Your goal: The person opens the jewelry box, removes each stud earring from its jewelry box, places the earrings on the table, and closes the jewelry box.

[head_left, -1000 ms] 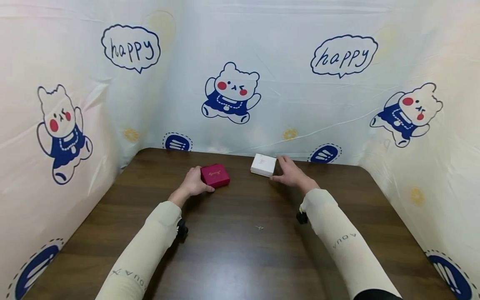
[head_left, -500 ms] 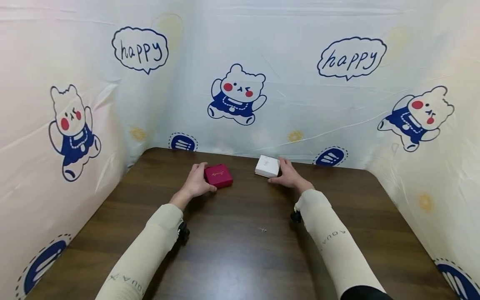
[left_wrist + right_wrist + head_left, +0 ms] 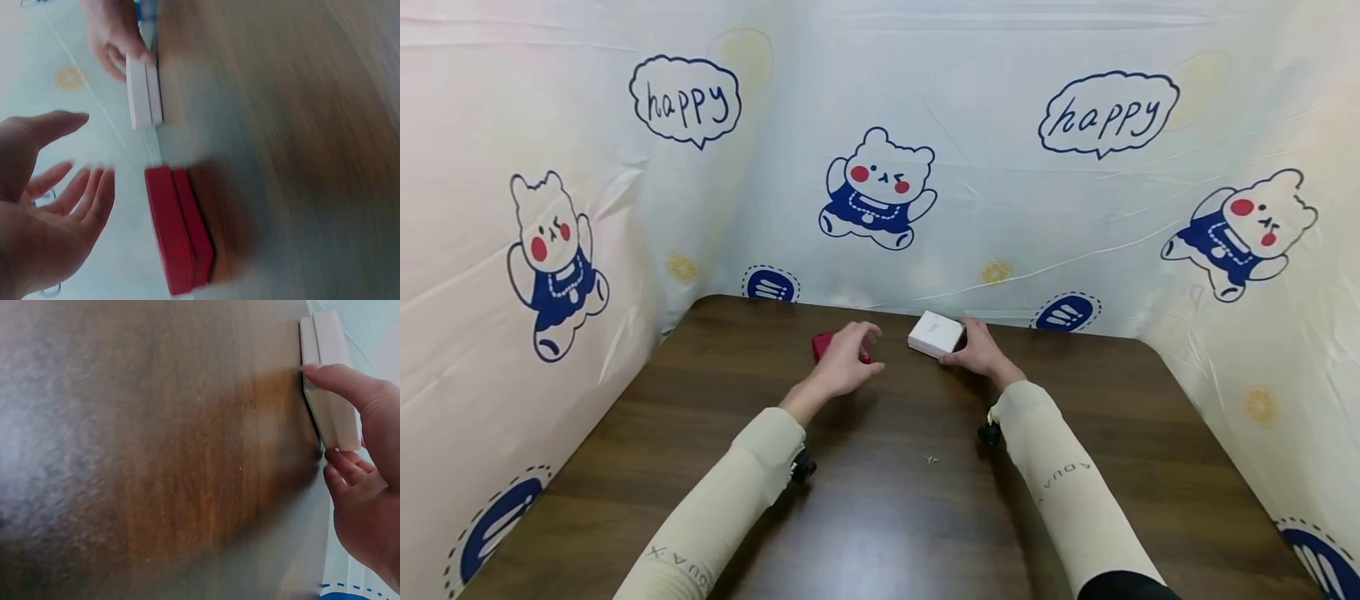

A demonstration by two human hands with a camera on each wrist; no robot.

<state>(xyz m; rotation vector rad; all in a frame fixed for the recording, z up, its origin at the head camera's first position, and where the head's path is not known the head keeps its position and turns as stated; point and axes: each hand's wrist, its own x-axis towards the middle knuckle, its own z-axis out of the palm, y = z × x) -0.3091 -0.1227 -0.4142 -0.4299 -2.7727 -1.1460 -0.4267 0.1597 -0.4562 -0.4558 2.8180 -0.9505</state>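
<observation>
A small red lidded box point(image 3: 822, 342) rests on the table, partly hidden behind my left hand point(image 3: 846, 364) in the head view. In the left wrist view that hand's fingers are spread and loosely bent, apart from the red box point(image 3: 177, 231). To the right sits a small white lidded box point(image 3: 935, 334) with faint lettering on top. My right hand point(image 3: 981, 350) grips its right side; the right wrist view has the thumb on one side of the white box point(image 3: 342, 419) and fingers at another.
A tiny silvery thing point(image 3: 931, 459) lies on the brown wooden table point(image 3: 880, 525), nearer to me than the boxes. A printed cloth curtain point(image 3: 970, 200) stands along the back and both sides of the table.
My left hand has let go of the red box and moved right and up across it. My right hand stays at the white box, which has turned slightly.
</observation>
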